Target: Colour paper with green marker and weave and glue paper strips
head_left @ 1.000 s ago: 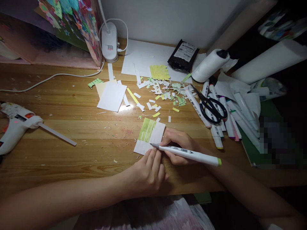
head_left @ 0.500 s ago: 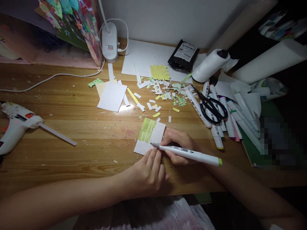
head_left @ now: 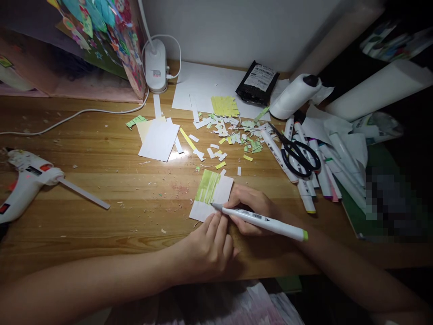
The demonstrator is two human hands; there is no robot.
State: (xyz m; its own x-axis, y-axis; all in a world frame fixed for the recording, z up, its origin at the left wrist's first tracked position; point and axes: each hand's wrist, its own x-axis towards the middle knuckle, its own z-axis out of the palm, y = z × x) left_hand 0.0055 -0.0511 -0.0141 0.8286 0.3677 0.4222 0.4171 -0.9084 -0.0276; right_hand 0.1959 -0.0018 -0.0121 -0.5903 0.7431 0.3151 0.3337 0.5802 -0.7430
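A small white paper piece (head_left: 223,189) lies on the wooden desk, its upper left part coloured in light green strokes. My right hand (head_left: 252,205) is closed around a white marker (head_left: 267,222) with a light green end. The marker's grey tip rests on the paper at the lower end of the green strokes. My left hand (head_left: 209,246) has its fingers bent and close together, with the fingertips pressing on the paper's lower edge. Its thumb is mostly hidden.
Paper scraps (head_left: 233,128) lie beyond the paper, with a fringed yellow piece (head_left: 225,106). Scissors (head_left: 297,155) lie on several markers (head_left: 306,196) to the right. A glue gun (head_left: 29,176) is at left. A lamp base (head_left: 156,67) and black packet (head_left: 258,81) stand near the wall.
The marker tip has shifted slightly left on the paper, and the marker's rear end has swung a little towards me. The view has tilted slightly. My left hand stays on the paper.
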